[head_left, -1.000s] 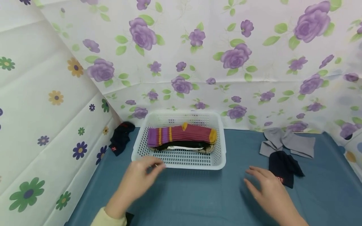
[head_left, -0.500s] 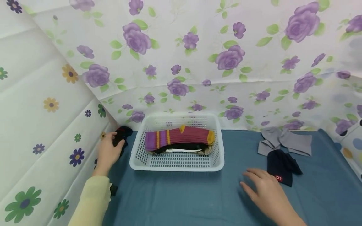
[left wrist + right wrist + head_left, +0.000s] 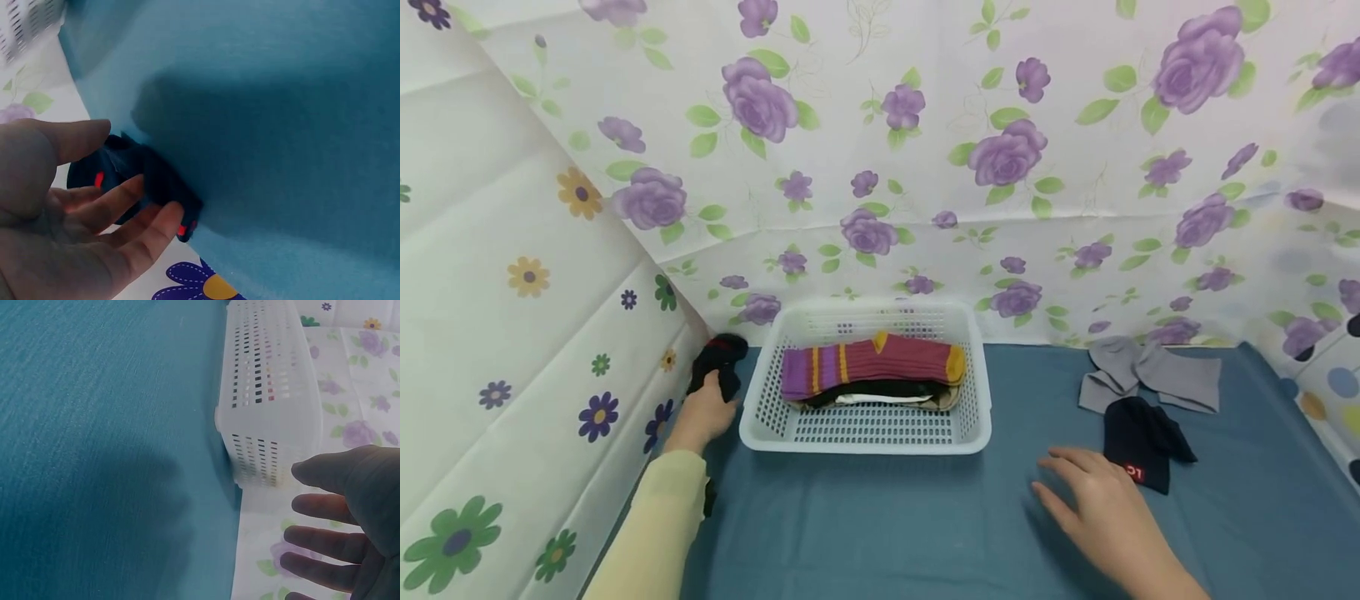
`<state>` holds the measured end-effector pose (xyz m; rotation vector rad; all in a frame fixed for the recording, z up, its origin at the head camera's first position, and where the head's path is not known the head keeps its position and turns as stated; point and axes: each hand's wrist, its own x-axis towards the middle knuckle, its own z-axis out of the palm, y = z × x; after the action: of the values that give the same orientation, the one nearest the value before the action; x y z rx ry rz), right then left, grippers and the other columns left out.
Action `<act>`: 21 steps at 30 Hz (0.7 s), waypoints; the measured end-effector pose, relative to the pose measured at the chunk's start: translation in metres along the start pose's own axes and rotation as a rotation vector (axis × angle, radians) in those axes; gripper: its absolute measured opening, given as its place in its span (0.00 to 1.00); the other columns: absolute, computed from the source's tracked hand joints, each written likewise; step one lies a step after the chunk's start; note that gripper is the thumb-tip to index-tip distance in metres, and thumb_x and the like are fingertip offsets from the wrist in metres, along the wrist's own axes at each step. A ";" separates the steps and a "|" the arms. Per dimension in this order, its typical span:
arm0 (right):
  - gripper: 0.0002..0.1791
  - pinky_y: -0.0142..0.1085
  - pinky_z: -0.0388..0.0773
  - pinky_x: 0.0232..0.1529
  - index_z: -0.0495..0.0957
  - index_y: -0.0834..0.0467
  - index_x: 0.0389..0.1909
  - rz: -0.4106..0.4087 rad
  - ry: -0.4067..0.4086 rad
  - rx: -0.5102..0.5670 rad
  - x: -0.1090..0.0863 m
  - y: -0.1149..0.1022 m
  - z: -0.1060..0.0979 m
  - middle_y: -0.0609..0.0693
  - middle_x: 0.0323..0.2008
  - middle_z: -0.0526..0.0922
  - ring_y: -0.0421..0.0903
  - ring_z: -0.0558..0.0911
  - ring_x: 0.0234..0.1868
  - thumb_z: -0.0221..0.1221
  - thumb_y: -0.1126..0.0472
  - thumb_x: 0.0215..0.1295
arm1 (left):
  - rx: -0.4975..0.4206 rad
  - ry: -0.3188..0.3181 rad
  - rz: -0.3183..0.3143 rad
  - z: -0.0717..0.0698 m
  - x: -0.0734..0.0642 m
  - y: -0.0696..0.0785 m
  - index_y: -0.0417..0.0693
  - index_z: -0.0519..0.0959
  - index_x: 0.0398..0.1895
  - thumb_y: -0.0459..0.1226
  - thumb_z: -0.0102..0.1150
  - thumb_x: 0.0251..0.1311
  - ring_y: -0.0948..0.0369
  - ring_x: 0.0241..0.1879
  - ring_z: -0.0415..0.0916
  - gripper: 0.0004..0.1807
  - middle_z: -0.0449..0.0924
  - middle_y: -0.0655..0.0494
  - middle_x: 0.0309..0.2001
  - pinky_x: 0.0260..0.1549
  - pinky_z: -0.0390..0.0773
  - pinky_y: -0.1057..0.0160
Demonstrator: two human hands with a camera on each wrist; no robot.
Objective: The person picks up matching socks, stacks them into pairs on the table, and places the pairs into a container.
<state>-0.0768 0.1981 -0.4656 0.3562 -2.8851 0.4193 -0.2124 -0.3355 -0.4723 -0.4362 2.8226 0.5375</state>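
Blue cloth covers the bench [image 3: 880, 533], and a white plastic basket [image 3: 865, 447] stands on it near the back wall cloth [image 3: 940, 275]. Both hands are positioned above the bench, one on each side of the basket.

Left hand [image 3: 703, 412]: located at the far left, beside the basket. The thumb stands well apart from the fingers, which are loosely bent. The fingers overlap a black sock [image 3: 718, 354] in the left wrist view; whether they touch it cannot be told. No grip is visible. The black sock lies crumpled on the bench at the back left, next to the side wall cloth [image 3: 527, 350], and bears red marks. A pale yellow sleeve [image 3: 655, 525] covers the left forearm.

Right hand [image 3: 1093, 500]: open and relaxed, fingers slightly bent and separated, holding nothing. It is over the bench, near a navy sock [image 3: 1138, 442] with a red patch. Grey socks [image 3: 1183, 379] lie directly behind the navy sock.

Basket contents: a maroon sock [image 3: 902, 358] with purple and yellow bands lies on top of a folded stack; black, white and tan edges show beneath it.
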 end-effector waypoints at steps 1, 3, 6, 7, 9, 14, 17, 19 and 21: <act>0.19 0.51 0.74 0.49 0.83 0.49 0.43 0.002 -0.002 0.000 0.000 0.000 0.000 0.50 0.46 0.82 0.51 0.79 0.50 0.68 0.46 0.50 | 0.012 0.007 0.000 0.002 -0.002 -0.001 0.35 0.37 0.72 0.43 0.49 0.64 0.31 0.57 0.64 0.43 0.60 0.23 0.61 0.52 0.67 0.35; 0.19 0.52 0.74 0.49 0.83 0.49 0.43 0.007 -0.012 0.002 0.000 -0.001 0.000 0.50 0.46 0.82 0.51 0.79 0.50 0.68 0.47 0.50 | 0.027 0.026 0.008 0.006 -0.005 -0.002 0.33 0.39 0.72 0.42 0.50 0.64 0.31 0.57 0.64 0.43 0.61 0.22 0.60 0.52 0.67 0.35; 0.19 0.52 0.74 0.49 0.83 0.49 0.43 0.018 -0.032 0.006 0.000 -0.003 0.001 0.50 0.47 0.82 0.51 0.79 0.51 0.68 0.47 0.51 | 0.026 0.037 -0.004 0.013 -0.014 -0.001 0.29 0.41 0.70 0.43 0.52 0.62 0.29 0.56 0.63 0.44 0.60 0.21 0.60 0.53 0.66 0.35; 0.19 0.52 0.74 0.48 0.83 0.49 0.43 0.019 -0.036 0.007 0.000 -0.004 0.001 0.50 0.47 0.82 0.51 0.79 0.51 0.67 0.47 0.51 | 0.035 0.032 -0.006 0.015 -0.017 -0.001 0.27 0.44 0.69 0.45 0.52 0.62 0.29 0.55 0.64 0.44 0.61 0.20 0.59 0.51 0.67 0.35; 0.19 0.52 0.74 0.48 0.83 0.49 0.43 0.022 -0.049 0.013 0.000 -0.006 0.001 0.50 0.47 0.82 0.50 0.79 0.51 0.68 0.47 0.51 | 0.047 0.021 -0.003 0.018 -0.026 0.000 0.25 0.54 0.65 0.47 0.52 0.62 0.31 0.49 0.71 0.39 0.67 0.22 0.55 0.45 0.71 0.37; 0.18 0.51 0.75 0.47 0.83 0.48 0.42 0.029 -0.093 0.022 0.001 -0.012 0.002 0.49 0.47 0.82 0.49 0.80 0.50 0.67 0.47 0.51 | 0.104 0.078 0.091 0.032 -0.058 0.011 0.33 0.75 0.48 0.43 0.48 0.64 0.47 0.29 0.77 0.21 0.80 0.34 0.38 0.26 0.74 0.47; 0.17 0.50 0.76 0.47 0.83 0.47 0.42 0.030 -0.117 0.027 0.000 -0.013 0.004 0.47 0.46 0.82 0.49 0.80 0.49 0.67 0.47 0.51 | 0.152 0.125 0.158 0.045 -0.085 0.027 0.38 0.75 0.51 0.37 0.50 0.60 0.51 0.22 0.74 0.17 0.81 0.39 0.34 0.19 0.71 0.51; 0.16 0.49 0.76 0.47 0.83 0.46 0.41 0.032 -0.138 0.032 0.000 -0.015 0.005 0.47 0.45 0.82 0.48 0.80 0.48 0.67 0.46 0.51 | 0.207 0.119 0.187 0.055 -0.101 0.040 0.40 0.72 0.55 0.34 0.53 0.56 0.53 0.21 0.73 0.21 0.81 0.41 0.33 0.17 0.70 0.53; 0.15 0.48 0.76 0.48 0.82 0.45 0.41 0.035 -0.176 0.046 0.001 -0.018 0.006 0.45 0.44 0.82 0.47 0.80 0.48 0.67 0.46 0.51 | 0.267 0.070 0.198 0.064 -0.116 0.054 0.38 0.70 0.58 0.35 0.55 0.55 0.54 0.21 0.74 0.25 0.81 0.41 0.32 0.18 0.71 0.53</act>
<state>-0.0737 0.1797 -0.4663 0.3681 -3.0604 0.4832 -0.1111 -0.2346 -0.4802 -0.1270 2.9660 0.1770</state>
